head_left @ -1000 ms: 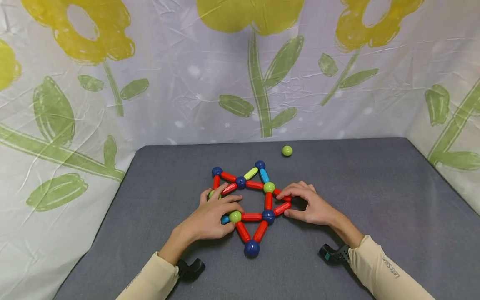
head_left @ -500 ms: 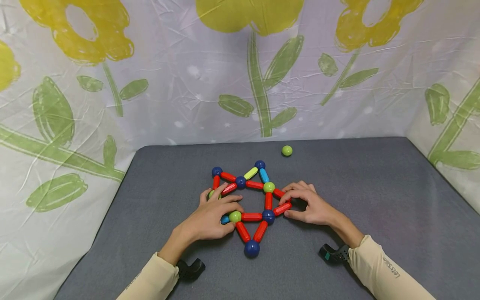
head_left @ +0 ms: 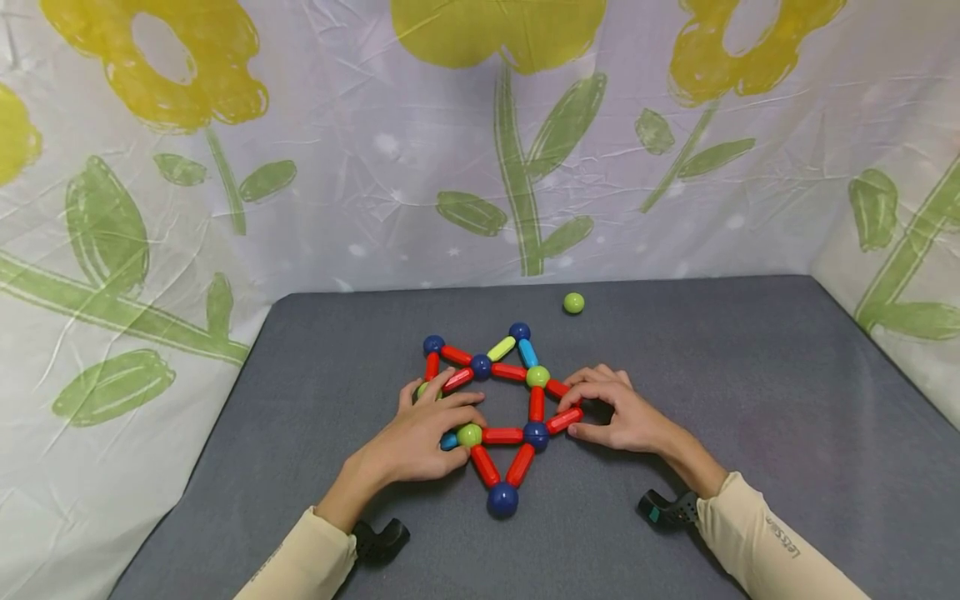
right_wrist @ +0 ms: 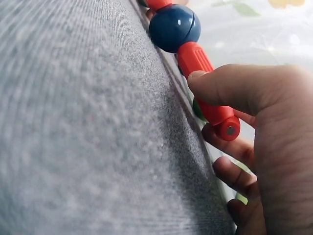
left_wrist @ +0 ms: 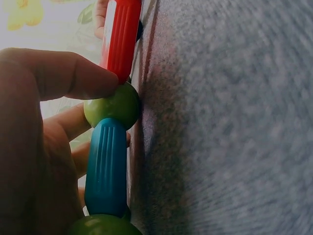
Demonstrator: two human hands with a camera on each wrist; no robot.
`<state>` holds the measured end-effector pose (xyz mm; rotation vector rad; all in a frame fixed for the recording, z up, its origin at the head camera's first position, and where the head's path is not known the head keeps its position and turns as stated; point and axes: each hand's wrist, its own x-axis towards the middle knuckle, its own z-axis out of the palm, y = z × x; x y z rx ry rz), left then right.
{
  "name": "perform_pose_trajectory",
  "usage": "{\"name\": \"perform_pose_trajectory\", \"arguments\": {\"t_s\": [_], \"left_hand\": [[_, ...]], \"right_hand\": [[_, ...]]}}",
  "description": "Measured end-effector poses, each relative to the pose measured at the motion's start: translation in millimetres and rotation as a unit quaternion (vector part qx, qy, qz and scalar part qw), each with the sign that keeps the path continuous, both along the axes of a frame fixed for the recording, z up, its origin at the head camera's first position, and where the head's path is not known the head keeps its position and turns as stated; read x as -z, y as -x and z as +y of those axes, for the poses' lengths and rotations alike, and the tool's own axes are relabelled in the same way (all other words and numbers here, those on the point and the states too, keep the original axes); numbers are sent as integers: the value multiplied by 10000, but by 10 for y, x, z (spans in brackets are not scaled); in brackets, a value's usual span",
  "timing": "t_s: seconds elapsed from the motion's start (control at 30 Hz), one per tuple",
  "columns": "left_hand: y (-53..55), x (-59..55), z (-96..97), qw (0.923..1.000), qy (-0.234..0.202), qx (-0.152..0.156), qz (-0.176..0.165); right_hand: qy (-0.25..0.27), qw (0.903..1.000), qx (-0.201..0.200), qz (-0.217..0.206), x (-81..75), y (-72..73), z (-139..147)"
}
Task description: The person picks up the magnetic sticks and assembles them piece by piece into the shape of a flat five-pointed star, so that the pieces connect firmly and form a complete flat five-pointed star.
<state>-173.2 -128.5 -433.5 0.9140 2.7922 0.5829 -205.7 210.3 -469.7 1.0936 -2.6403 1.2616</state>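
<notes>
A flat frame of red magnetic rods and blue and green balls lies on the table. My left hand [head_left: 423, 433] spreads over its left side and pinches a green ball [head_left: 469, 435] between thumb and index finger. A blue rod [left_wrist: 105, 171] runs from that ball to another green ball [left_wrist: 105, 226] in the left wrist view. At the right side, my right hand [head_left: 618, 408] pinches a red rod [right_wrist: 195, 61] that extends from a dark blue ball [right_wrist: 171, 29]. The rod's free end shows a metal tip beside a second red rod [head_left: 557, 387], partly hidden by my fingers.
A loose green ball [head_left: 573, 303] lies near the back edge of the grey table [head_left: 750, 358]. Two red rods meet at a dark blue ball [head_left: 502, 499] at the front of the frame. A flower-printed curtain [head_left: 337, 167] stands behind and beside the table.
My right index finger has shifted slightly towards me, from the rear red rod to the front one. The left hand and the frame stay in place.
</notes>
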Motion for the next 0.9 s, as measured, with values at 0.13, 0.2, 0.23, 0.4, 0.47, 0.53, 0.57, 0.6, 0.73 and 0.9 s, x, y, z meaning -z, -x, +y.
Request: {"name": "perform_pose_trajectory", "arguments": {"t_s": [0.13,0.2,0.23,0.4,0.47,0.53,0.57,0.6,0.73,0.9], "left_hand": [[7,7,-17,10000,11,-12,-3],[15,6,-28,10000,7,-28,-24],[21,6,-35,10000,20,-42,-36],[41,-17,-67,9999,91,-89,-73],[48,-27,-77,9999,101,-79,-76],[56,-32,-86,9998,119,-85,-112],[60,-33,-90,9998,112,-92,-126],[63,-37,-93,9998,122,-111,-142],[77,-40,-95,9995,102,-219,-194],[90,-37,-98,9995,-13,-306,-63]], "right_hand": [[-2,10000,-8,-33,5,-5,-9],[12,10000,-11,-77,11,-2,-6],[54,9999,-15,-105,13,0,-3],[562,9973,252,-402,8,23,13],[787,9937,548,-588,6,49,20],[937,9890,871,-737,8,105,26],[955,9866,1059,-795,1,139,31],[974,9839,1243,-837,-3,182,38],[896,9761,1849,-712,-1,441,67],[512,9741,2137,-526,-14,836,35]]}}
